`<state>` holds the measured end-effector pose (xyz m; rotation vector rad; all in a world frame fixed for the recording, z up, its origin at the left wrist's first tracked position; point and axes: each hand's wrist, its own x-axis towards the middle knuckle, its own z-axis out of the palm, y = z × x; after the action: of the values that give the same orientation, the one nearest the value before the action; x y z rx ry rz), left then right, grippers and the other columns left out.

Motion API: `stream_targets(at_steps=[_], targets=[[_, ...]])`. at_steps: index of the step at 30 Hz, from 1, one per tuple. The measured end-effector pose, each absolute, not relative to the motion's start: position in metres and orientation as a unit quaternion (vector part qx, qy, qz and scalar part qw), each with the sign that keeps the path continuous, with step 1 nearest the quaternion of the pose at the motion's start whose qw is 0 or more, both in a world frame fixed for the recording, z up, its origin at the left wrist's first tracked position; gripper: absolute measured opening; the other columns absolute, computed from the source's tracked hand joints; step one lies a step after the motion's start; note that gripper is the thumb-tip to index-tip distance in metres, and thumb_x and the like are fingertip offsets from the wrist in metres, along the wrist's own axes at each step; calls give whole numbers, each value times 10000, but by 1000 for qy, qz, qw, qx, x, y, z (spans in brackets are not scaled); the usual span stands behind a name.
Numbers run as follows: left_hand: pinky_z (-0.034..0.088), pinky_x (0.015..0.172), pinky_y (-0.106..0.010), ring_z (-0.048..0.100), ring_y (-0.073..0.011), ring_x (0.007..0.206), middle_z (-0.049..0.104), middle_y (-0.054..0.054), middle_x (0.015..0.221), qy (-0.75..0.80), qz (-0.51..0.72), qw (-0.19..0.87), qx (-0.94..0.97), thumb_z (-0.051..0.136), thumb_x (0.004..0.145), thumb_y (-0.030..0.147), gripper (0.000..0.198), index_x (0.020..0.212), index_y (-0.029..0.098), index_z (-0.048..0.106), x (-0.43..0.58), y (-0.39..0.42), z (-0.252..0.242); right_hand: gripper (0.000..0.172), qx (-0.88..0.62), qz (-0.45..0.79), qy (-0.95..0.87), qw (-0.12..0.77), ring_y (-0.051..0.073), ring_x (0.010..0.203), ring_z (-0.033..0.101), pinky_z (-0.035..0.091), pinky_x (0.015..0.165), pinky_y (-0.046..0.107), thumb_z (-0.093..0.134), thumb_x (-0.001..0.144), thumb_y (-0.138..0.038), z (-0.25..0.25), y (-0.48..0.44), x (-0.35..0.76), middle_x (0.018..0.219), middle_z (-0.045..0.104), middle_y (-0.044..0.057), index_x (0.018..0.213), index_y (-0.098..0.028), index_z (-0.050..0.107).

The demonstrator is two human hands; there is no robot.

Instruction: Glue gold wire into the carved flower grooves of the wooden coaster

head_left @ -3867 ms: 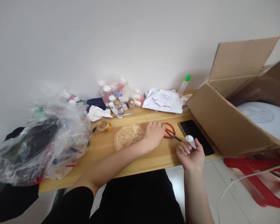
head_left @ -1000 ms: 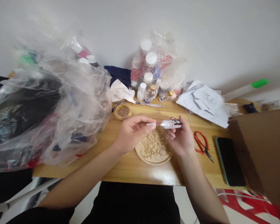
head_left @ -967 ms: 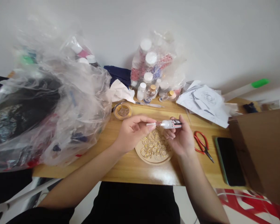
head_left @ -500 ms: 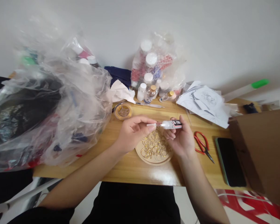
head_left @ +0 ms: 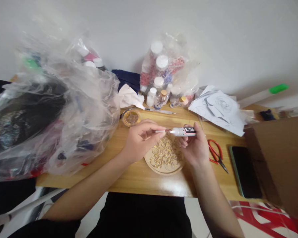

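My left hand (head_left: 139,142) pinches a small white cap (head_left: 160,131) between thumb and fingertips. Wrapped in the fingers of my right hand (head_left: 196,150) is a glue tube (head_left: 185,131) labelled B-700-something, lying level with its nozzle toward the cap. A narrow gap separates nozzle and cap. Below both hands lies a round wooden board (head_left: 161,172) bearing a curling gold wire design (head_left: 164,157); my hands cover part of its upper edge.
Red-handled pliers (head_left: 215,152) and a phone (head_left: 247,172) lie on the right, beside a cardboard box (head_left: 278,158). A gold wire spool (head_left: 130,118), small bottles (head_left: 160,100) and paper drawings (head_left: 217,109) sit farther back. Plastic bags (head_left: 84,109) crowd the left.
The glue tube has shifted slightly right, and the gap between its nozzle and the cap looks a little wider. Both hands keep their grips.
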<state>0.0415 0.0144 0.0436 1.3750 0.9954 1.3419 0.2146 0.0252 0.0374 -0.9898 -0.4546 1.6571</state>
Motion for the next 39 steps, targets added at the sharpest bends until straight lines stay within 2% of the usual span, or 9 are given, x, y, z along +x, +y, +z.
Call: stream_targets(at_steps=[7, 13, 17, 21, 25, 28, 31, 35, 39], targets=[[482, 661, -222, 588, -89, 728, 634, -14, 788, 423, 522, 290, 682, 663, 793, 123, 125, 899, 175, 704, 37, 16, 40, 318, -460, 600, -248, 605, 52, 332, 417, 293, 327, 158, 682, 682, -496, 38, 24, 217, 390, 490, -55, 646, -190, 603], [488, 668, -217, 592, -87, 731, 641, -18, 796, 412, 517, 259, 705, 655, 802, 120, 123, 904, 172, 698, 37, 19, 37, 325, -473, 592, -259, 599, 57, 328, 420, 291, 326, 174, 666, 688, -510, 37, 24, 216, 394, 498, -57, 668, -195, 591], [522, 767, -273, 625, -125, 837, 668, -44, 903, 410, 504, 272, 710, 641, 815, 165, 169, 980, 179, 674, 37, 19, 34, 338, -475, 596, -258, 594, 58, 339, 417, 268, 329, 176, 672, 679, -520, 34, 25, 215, 401, 492, -64, 687, -197, 571], [521, 847, -327, 637, -167, 943, 686, -69, 1024, 395, 463, 207, 766, 676, 797, 227, 323, 1110, 183, 613, 36, 20, 25, 428, -471, 642, -276, 538, 75, 368, 437, 289, 358, 194, 610, 696, -615, 34, 22, 212, 449, 525, -47, 747, -193, 560], [523, 810, -301, 645, -154, 870, 700, -47, 959, 438, 369, 78, 816, 614, 851, 310, 238, 1055, 190, 640, 33, 24, 17, 543, -443, 692, -331, 465, 123, 447, 512, 355, 419, 234, 493, 720, -711, 34, 21, 211, 536, 571, -16, 846, -188, 567], [494, 876, -343, 631, -188, 936, 695, -63, 998, 479, 317, 30, 818, 577, 868, 299, 242, 1068, 177, 640, 31, 27, 20, 554, -499, 572, -350, 549, 124, 556, 542, 383, 481, 236, 473, 735, -703, 32, 25, 219, 671, 604, 4, 899, -187, 593], [479, 861, -377, 622, -229, 941, 694, -80, 1005, 511, 258, 1, 820, 552, 866, 264, 230, 1048, 165, 652, 32, 31, 30, 471, -555, 421, -293, 655, 106, 613, 521, 394, 541, 229, 454, 779, -640, 31, 32, 233, 754, 576, 3, 883, -198, 577], [467, 792, -385, 609, -272, 903, 699, -93, 920, 526, 150, -19, 837, 570, 823, 250, 202, 964, 164, 685, 45, 40, 44, 394, -562, 399, -248, 681, 100, 559, 486, 371, 509, 231, 390, 821, -566, 30, 38, 246, 732, 534, 1, 838, -200, 534], [441, 784, -388, 578, -290, 940, 686, -105, 922, 528, 72, -37, 845, 533, 805, 216, 231, 977, 162, 678, 60, 51, 48, 359, -567, 394, -257, 677, 104, 554, 491, 379, 509, 240, 363, 827, -509, 29, 38, 247, 734, 547, 8, 813, -195, 536]])
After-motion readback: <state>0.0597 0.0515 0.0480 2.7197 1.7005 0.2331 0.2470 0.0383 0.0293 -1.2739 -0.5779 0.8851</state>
